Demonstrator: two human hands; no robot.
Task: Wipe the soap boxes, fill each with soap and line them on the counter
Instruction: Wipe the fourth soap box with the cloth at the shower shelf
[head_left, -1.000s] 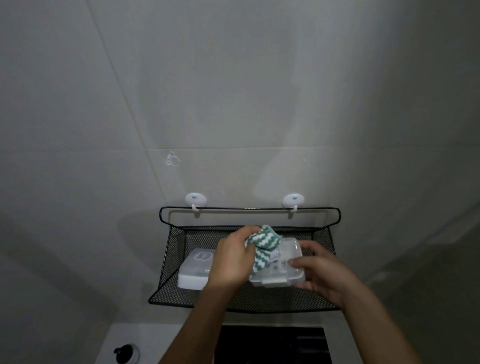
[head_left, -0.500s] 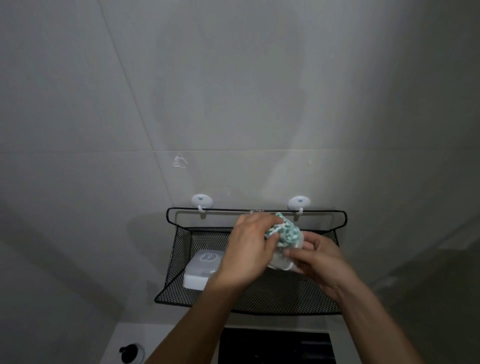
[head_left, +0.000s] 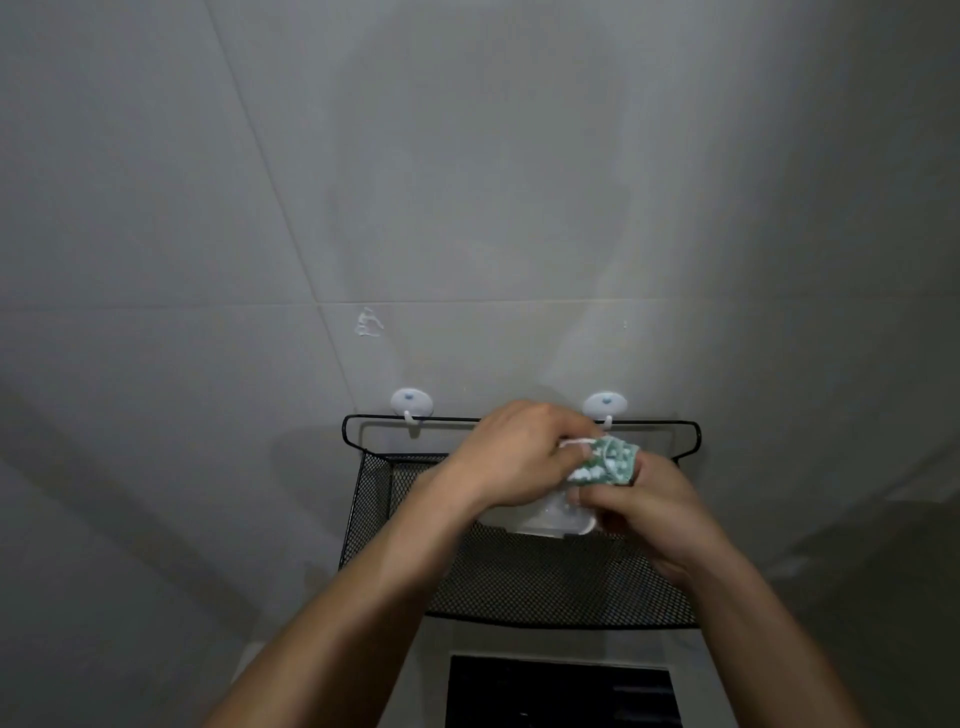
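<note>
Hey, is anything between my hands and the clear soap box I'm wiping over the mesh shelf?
Only the green-and-white cloth, which the left hand presses onto the clear plastic soap box. The right hand grips the box directly, above the black wire-mesh shelf.

A big grey tiled wall (head_left: 467, 182) fills the view. A black wire basket (head_left: 545, 587) hangs from two white hooks (head_left: 411, 404). The light is dim.

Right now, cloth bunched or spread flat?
Bunched. The green-and-white cloth is wadded in the left hand against the soap box, which the right hand holds.
</note>
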